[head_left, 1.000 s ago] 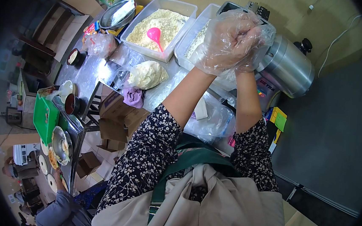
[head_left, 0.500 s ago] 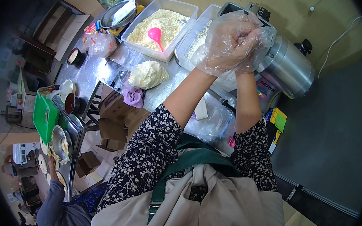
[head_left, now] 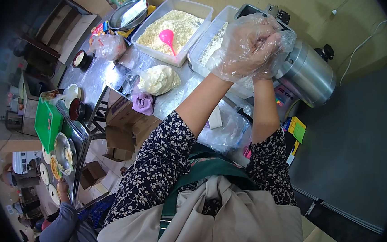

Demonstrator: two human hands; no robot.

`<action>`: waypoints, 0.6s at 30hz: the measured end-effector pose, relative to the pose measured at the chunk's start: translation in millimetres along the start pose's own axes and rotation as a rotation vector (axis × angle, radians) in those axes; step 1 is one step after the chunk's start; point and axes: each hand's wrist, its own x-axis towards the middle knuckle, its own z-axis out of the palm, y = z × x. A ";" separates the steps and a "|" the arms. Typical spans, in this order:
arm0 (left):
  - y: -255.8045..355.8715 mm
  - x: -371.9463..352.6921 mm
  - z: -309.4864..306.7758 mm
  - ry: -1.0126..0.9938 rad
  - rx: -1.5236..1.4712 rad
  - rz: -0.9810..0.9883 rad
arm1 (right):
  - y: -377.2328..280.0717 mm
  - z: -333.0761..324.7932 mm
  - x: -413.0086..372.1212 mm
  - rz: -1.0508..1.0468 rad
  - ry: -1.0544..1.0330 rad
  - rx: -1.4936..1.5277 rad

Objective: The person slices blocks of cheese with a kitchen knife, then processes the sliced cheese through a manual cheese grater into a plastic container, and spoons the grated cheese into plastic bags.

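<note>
Both hands wear loose clear plastic gloves and press together over the right end of the table. My left hand (head_left: 241, 47) is closed against my right hand (head_left: 272, 47), fingers curled in; whatever lies between them is hidden. Just behind and right of them is a silver machine (head_left: 311, 73) with a cylindrical metal body. Below and beside my left hand sits a clear plastic tub (head_left: 198, 57) of white powder. A second tub (head_left: 138, 48) to its left holds a crumbly pale mix with a pink scoop (head_left: 166, 37) lying in it.
A bag with a pale, doughy mass (head_left: 159, 79) rests near the table's front edge, beside a purple cloth (head_left: 143, 104). Farther left are a metal bowl (head_left: 128, 15) and a green tray (head_left: 47, 125). A co-worker's sleeve (head_left: 60, 224) shows at lower left.
My hands stay pressed together in nearly the same place. The co-worker's arm at lower left has drawn downward, toward the near table edge.
</note>
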 end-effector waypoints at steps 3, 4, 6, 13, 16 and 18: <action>-1.6 -0.3 -2.1 -0.043 0.027 -0.018 | 1.4 6.8 5.0 0.126 0.166 0.320; -1.2 0.1 -2.8 -0.043 0.026 -0.016 | 0.2 0.9 5.9 0.007 0.046 0.059; 0.2 0.9 -4.9 -0.052 0.032 0.034 | -5.8 -2.0 6.3 -0.113 -0.075 -0.203; 22.3 8.1 -50.0 -0.236 0.055 -0.044 | -43.3 9.8 17.3 -0.566 -0.034 -0.565; 19.4 -16.7 -88.4 -0.212 0.333 -0.200 | -34.2 1.0 22.0 -0.686 -0.054 -0.665; 13.3 -49.5 -107.3 -0.231 0.382 -0.350 | -33.5 -1.2 25.9 -0.667 -0.136 -0.674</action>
